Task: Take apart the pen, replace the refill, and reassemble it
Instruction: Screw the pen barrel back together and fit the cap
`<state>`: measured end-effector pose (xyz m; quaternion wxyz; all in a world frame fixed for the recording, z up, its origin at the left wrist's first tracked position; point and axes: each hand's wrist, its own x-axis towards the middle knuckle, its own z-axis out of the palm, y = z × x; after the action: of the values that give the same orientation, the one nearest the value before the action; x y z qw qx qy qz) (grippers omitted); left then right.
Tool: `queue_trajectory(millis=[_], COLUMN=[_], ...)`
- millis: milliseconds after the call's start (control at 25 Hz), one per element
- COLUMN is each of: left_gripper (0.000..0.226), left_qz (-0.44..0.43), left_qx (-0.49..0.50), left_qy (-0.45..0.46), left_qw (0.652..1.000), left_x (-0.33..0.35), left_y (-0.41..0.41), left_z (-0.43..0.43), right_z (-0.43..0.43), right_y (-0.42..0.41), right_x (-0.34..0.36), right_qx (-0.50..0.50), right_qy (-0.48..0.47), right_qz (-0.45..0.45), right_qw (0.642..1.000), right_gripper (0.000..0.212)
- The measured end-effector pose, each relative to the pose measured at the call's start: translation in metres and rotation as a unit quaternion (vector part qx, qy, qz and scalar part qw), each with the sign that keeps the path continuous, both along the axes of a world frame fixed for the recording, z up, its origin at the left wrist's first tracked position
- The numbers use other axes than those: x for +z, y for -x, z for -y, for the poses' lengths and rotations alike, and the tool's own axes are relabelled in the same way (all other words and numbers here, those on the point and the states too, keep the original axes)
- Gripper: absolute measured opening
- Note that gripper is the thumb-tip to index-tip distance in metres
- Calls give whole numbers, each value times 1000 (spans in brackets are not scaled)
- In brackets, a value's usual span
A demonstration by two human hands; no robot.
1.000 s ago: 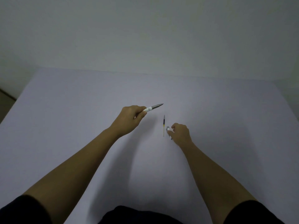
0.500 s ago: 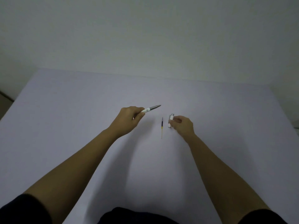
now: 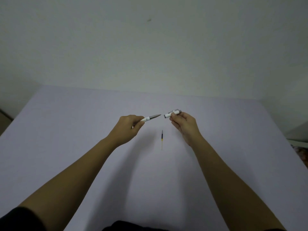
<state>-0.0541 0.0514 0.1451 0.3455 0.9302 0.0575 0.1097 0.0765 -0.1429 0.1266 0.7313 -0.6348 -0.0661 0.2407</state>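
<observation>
Pen's in two halves right now, one in each hand, both held up over the table [image 3: 66, 147]. Left hand [image 3: 127, 129] is pinched around the front half [image 3: 150, 117] — white barrel with a grey grip section tapering to a point, aimed right and slightly up. Most of the white part is buried in the fist, so only the grey end and a bit of white stick out past the fingers [image 3: 140, 120].

Right hand [image 3: 184, 125] has the back half [image 3: 172, 113] gripped between thumb and fingertips: short white tube with a silvery end, and what looks like a clip along the top. Its open end faces left, toward the tip of the front half. The two pieces are near each other and roughly in line, but apart, with a small gap between the point and the opening.

Out past the hands, a loose refill [image 3: 162, 139] lies flat on the table, just below that gap and between the two wrists. It's dark at the far end, yellowish and thin at the near end, running pretty much straight toward the camera. Neither hand touches it.

Table is plain pale lilac, with a blank wall [image 3: 150, 47] behind it. Dark sleeves [image 3: 20, 219] show at the bottom corners.
</observation>
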Motion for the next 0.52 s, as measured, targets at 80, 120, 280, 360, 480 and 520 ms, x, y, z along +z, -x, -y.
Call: queue_trajectory(millis=[80,120,280,360,480,520], left_gripper=[26,26,26,26,27,27], left_qz=[1,1,4,6,10,13], left_qx=[-4,-6,-7,-6,-4,-6], left_qy=[-5,-9,-19,-22,-27,-28], left_qw=[1000,1000,1000,1000,1000,999], left_x=[3,4,7,9,10,10], left_y=[2,3,7,7,6,6], left_z=[1,2,3,3,3,4], right_z=[-2,-3,-6,-7,-9,-11], right_y=[4,5,10,12,17,20], right_x=[3,4,11,14,17,18], right_qx=[4,5,13,23,38,44], right_qy=[-13,-19,-29,-28,-17,-10], right_qz=[-1,-1,6,9,12,15], right_qw=[1000,1000,999,999,999,999], right_gripper=[10,10,12,16,22,21])
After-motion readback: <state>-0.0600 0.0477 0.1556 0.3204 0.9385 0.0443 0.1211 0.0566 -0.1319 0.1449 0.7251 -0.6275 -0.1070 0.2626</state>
